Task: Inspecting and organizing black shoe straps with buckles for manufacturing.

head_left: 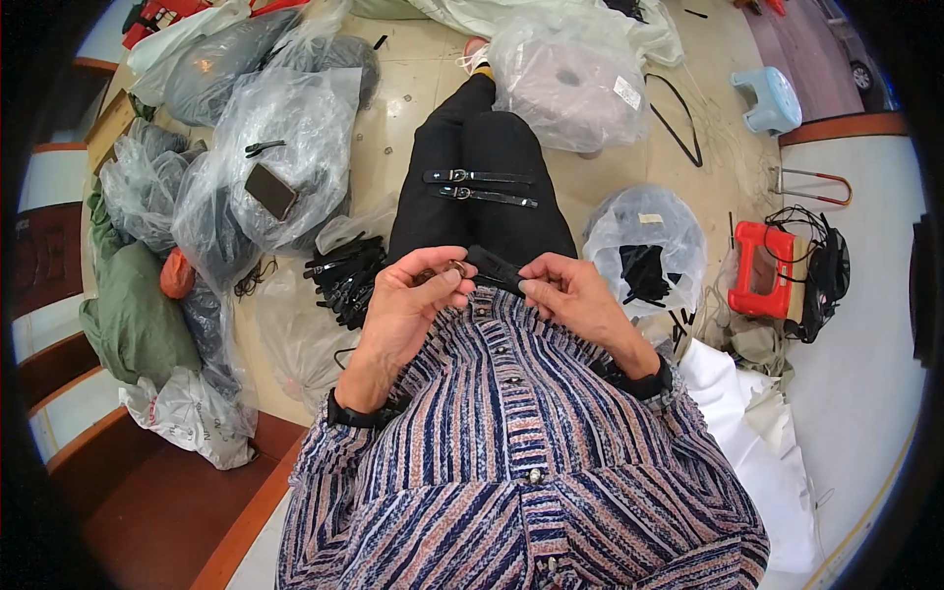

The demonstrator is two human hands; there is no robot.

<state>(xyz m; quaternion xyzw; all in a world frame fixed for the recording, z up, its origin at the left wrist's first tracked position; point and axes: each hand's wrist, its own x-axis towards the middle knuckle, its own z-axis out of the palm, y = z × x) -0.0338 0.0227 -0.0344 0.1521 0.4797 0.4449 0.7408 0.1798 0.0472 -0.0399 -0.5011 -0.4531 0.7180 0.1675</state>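
Above my lap, my left hand [418,295] pinches a small metal buckle [457,266] between thumb and fingers. Close beside it, my right hand [582,303] grips the end of a short, wide black strap [495,269]; its other end reaches the left fingertips. Whether the buckle is threaded on the strap, I cannot tell. Across my thighs lie two shiny black buckled straps [480,187], one below the other. Left of my legs is a heap of similar black straps [349,280]. On the right, a clear plastic bag [678,221] holds several black strips [644,275].
Large plastic-wrapped bundles [295,128] fill the left, with a phone [270,191] on one. Another wrapped bundle [570,84] lies ahead near my foot. At the right are a light blue stool [767,100], a red-framed device [765,270] with black cable, and white cloth [752,452].
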